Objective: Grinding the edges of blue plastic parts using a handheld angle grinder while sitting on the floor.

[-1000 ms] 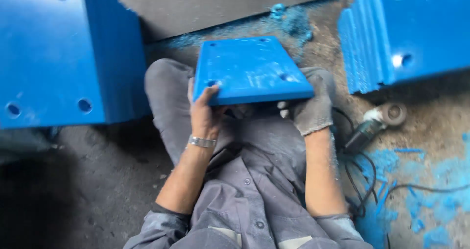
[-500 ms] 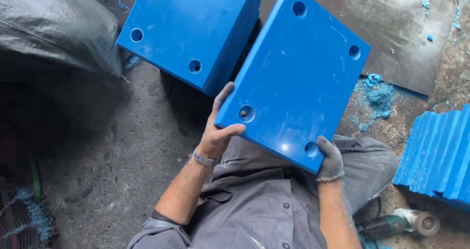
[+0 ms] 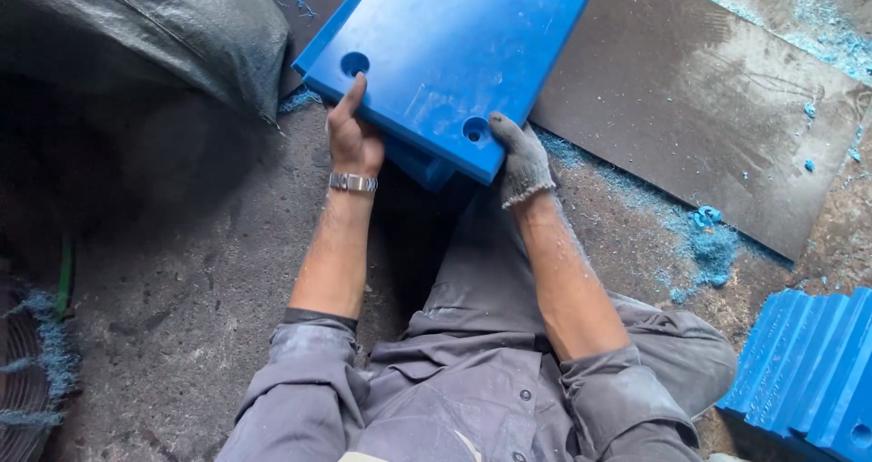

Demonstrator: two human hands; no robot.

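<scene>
Left hand (image 3: 352, 137), bare, with a metal watch at the wrist, grips the near left edge of the thick square blue plastic plate (image 3: 450, 58), index finger stretched up along the edge beside a corner hole; right hand (image 3: 520, 160), in a dirty grey knit glove, is clamped on the near corner of the same plate, thumb by another countersunk hole. Both hands therefore grasp the plate, neither is free. The plate sits tilted on top of a stack of like blue plastic slabs (image 3: 413, 164), whose edges show just under it, on the gritty concrete floor (image 3: 191, 271) in front of the seated person's knees. Risk, as I judge it: the hold is only at the near edge, so a heavy plate could pivot or slide off the stack and come down on the legs or pinch the ungloved fingers between plate and stack (the bare hand is the more exposed). Dust on the faces probably lowers the grip too. Plate itself: uniform bright blue, flat, smooth with a faint sheen, light scuffs and pale dust, round holes near the corners, square-cut edges. Further out: a dark flat board (image 3: 718, 108) lies on the floor beyond, blue shavings (image 3: 708, 244) scattered at its edge, a grey woven sack (image 3: 136, 35) at upper left, and upright blue slabs (image 3: 817, 371) at lower right.
</scene>
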